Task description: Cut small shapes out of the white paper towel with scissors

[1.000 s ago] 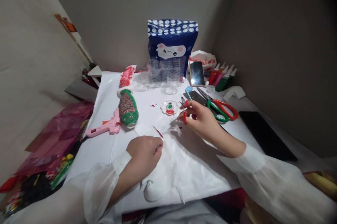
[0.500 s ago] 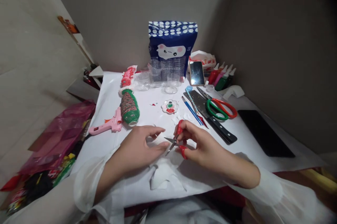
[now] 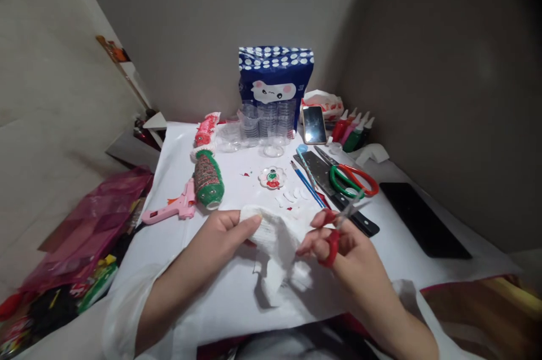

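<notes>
My left hand (image 3: pixel 231 233) is closed, pinching a thin white tissue-like sheet (image 3: pixel 269 236) between thumb and fingers. The sheet hangs loosely over the front of the table, with ragged, cut-looking lower edges. Small scissors (image 3: pixel 332 247) with red handles are looped on the fingers of my right hand (image 3: pixel 349 247). Their blades point up and away to the right, clear of the sheet. My right fingertips are close to the sheet's right edge; whether they touch it I cannot tell. Small curved white cuttings (image 3: pixel 292 195) lie just beyond the sheet.
On the left lie a pink glue gun (image 3: pixel 175 206), a green fish-shaped piece (image 3: pixel 208 182) and a red one (image 3: pixel 206 131). A paint palette (image 3: pixel 272 178) sits mid-table. Cleaver (image 3: pixel 358 216), large shears (image 3: pixel 355 179), brushes (image 3: pixel 305 182) and a black phone (image 3: pixel 423 219) are right; clear cups (image 3: pixel 266 123) stand behind.
The scissors have moved right, away from the sheet, and swung so the blades point outward. The white sheet is now lifted and spread from my left hand.
</notes>
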The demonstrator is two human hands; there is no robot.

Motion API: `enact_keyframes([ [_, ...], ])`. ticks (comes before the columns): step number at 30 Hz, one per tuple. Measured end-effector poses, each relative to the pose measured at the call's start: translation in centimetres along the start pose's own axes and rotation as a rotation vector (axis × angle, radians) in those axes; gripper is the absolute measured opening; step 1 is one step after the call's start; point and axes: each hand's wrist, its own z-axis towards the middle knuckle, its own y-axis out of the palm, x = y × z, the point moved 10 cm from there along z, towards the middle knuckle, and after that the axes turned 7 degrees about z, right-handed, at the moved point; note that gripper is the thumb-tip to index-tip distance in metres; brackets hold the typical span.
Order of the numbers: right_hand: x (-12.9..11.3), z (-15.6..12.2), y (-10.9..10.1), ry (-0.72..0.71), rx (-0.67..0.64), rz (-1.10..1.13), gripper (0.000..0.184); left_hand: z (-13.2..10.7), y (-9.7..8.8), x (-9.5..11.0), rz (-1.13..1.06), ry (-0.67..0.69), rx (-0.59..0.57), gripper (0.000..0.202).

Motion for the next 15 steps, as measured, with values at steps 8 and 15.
enact_keyframes([
  [8, -1.4, -0.2, 0.2, -0.155, 0.119, -0.07, 0.037, -1.4, 0.9, 1.3, 0.202, 0.06, 0.042, 0.038],
  [15, -2.1, 1.8, 1.5, -0.092, 0.04, 0.243, 0.044, -2.2, 3.5, 2.8, 0.299, 0.312, -0.184, 0.023],
])
